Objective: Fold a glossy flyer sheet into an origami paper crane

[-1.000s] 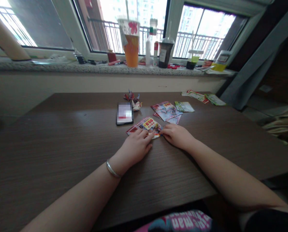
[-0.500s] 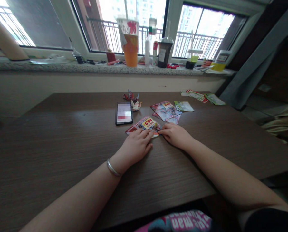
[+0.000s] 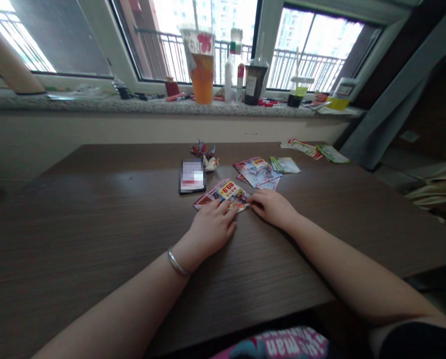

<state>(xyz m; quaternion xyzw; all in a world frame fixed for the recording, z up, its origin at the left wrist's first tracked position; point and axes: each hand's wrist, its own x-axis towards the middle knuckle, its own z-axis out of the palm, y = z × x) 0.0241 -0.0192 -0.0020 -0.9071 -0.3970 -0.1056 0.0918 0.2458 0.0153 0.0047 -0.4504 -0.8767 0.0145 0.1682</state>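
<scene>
A colourful printed paper sheet (image 3: 223,193) with a yellow price label lies on the dark wooden table (image 3: 96,224). My left hand (image 3: 210,229) rests on its near edge, fingers flat and stretched over the paper. My right hand (image 3: 273,208) sits at the sheet's right corner, fingers curled and pressing or pinching that corner. A silver bracelet (image 3: 177,263) circles my left wrist.
A phone (image 3: 192,175) lies just beyond the sheet. Folded paper figures (image 3: 205,153) and more printed sheets (image 3: 258,170) (image 3: 285,164) (image 3: 313,149) lie further back. Drink cups (image 3: 202,65) (image 3: 255,80) and bottles (image 3: 233,65) line the stone windowsill. A grey curtain (image 3: 395,99) hangs at the right.
Almost nothing differs. My right hand has shifted slightly along the sheet's right corner; my left hand stays pressed on the paper.
</scene>
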